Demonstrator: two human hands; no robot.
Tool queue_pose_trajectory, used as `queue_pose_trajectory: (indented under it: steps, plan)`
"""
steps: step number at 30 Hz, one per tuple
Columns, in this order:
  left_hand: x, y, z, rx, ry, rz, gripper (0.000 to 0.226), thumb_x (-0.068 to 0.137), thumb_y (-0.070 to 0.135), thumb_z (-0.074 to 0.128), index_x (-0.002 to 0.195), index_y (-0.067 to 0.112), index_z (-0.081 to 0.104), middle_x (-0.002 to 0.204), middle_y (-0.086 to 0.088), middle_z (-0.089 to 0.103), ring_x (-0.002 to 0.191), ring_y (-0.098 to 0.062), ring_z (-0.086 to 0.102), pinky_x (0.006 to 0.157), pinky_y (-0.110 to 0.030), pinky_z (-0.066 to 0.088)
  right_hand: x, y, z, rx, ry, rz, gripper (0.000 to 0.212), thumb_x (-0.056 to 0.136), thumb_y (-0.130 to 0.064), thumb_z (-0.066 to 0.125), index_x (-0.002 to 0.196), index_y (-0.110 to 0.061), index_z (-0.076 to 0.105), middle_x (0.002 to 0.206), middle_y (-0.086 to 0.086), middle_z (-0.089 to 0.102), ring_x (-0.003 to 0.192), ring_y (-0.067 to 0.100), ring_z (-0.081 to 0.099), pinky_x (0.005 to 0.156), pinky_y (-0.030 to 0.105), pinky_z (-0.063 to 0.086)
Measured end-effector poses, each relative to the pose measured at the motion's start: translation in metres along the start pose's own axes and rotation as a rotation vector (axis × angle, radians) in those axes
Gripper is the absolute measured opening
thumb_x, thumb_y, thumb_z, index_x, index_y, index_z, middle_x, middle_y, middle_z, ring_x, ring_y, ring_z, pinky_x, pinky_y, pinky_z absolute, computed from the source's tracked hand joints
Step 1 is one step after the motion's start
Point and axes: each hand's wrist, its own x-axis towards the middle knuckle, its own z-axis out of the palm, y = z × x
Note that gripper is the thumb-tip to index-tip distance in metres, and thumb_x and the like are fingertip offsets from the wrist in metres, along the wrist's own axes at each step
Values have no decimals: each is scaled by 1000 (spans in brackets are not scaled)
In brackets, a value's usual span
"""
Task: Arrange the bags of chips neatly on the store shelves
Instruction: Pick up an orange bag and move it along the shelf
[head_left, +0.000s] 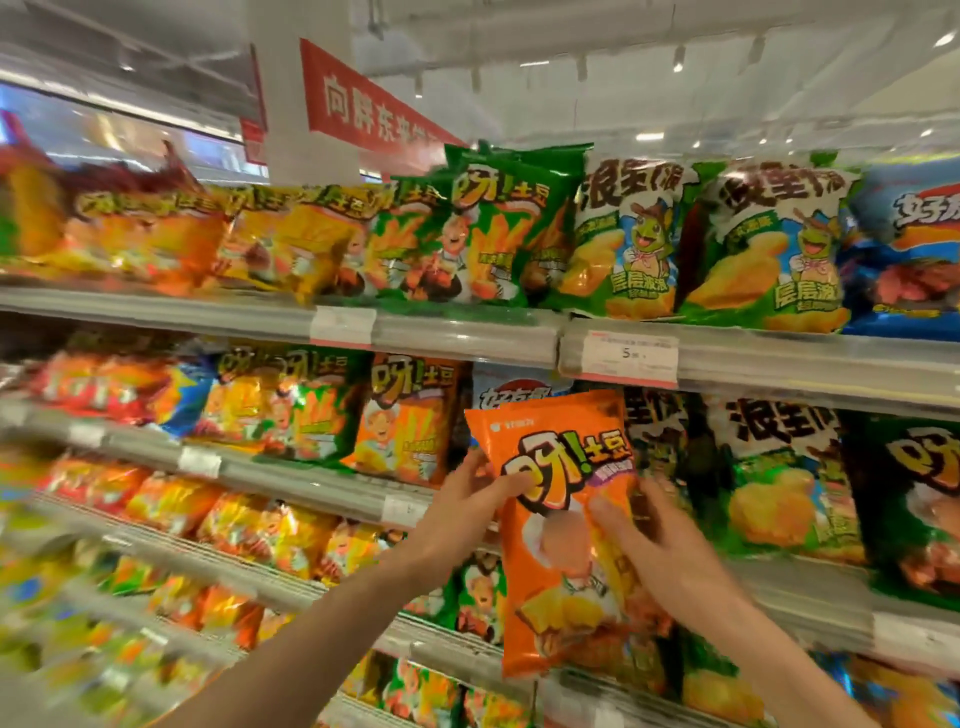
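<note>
I hold an orange bag of chips (556, 525) upright in front of the second shelf. My left hand (462, 512) grips its upper left edge, thumb across the front. My right hand (654, 540) holds its right side, fingers curled over the front. Behind the bag stand a matching orange bag (410, 415) and a partly hidden blue and white bag (511, 387). The top shelf (467, 332) carries green bags (498, 228) and white and green bags (628, 239).
Shelves run from near right to far left, packed with yellow, red and orange bags (156, 234), blurred at the left. A price tag (629, 357) sits on the top shelf rail. A red banner (363, 109) hangs above. Dark green bags (914, 499) fill the right.
</note>
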Motion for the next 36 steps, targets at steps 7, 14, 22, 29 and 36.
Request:
queue_pose_trajectory:
  steps: [7, 14, 22, 29, 36]
  plan:
    - [-3, -19, -146, -19, 42, 53, 35, 90, 45, 67, 123, 36, 56, 110, 7, 75, 95, -15, 73, 81, -40, 59, 33, -71, 125, 70, -54, -52, 69, 68, -81, 59, 122, -38, 53, 125, -23, 56, 119, 7, 52, 106, 34, 40]
    - [-2, -40, -317, -55, 166, 81, 58, 85, 60, 63, 134, 33, 46, 110, 13, 71, 98, -6, 70, 86, -30, 57, 79, -153, 284, 140, -95, -85, 72, 67, -73, 60, 128, -34, 49, 117, -28, 51, 109, -4, 49, 98, 21, 36]
    - [-14, -74, -462, -2, 298, 72, 91, 63, 79, 73, 140, 48, 34, 133, 11, 62, 120, -8, 60, 110, -40, 41, 125, -224, 433, 80, -142, -94, 44, 78, -72, 58, 103, -36, 52, 101, -17, 61, 92, -1, 58, 87, 26, 48]
    - [0, -93, -538, 78, 412, 109, 74, 65, 75, 76, 131, 63, 43, 132, 16, 64, 123, -7, 60, 108, -42, 44, 166, -256, 505, 23, -189, -137, 78, 77, -81, 50, 133, -26, 45, 121, -15, 53, 118, 15, 54, 100, 35, 44]
    - [21, -102, -596, 99, 535, 137, 44, 95, 39, 64, 132, 54, 47, 130, 33, 52, 116, 22, 45, 96, -14, 39, 210, -277, 551, -91, -275, -226, 69, 75, -88, 37, 110, -30, 46, 107, -13, 55, 96, 11, 56, 89, 35, 47]
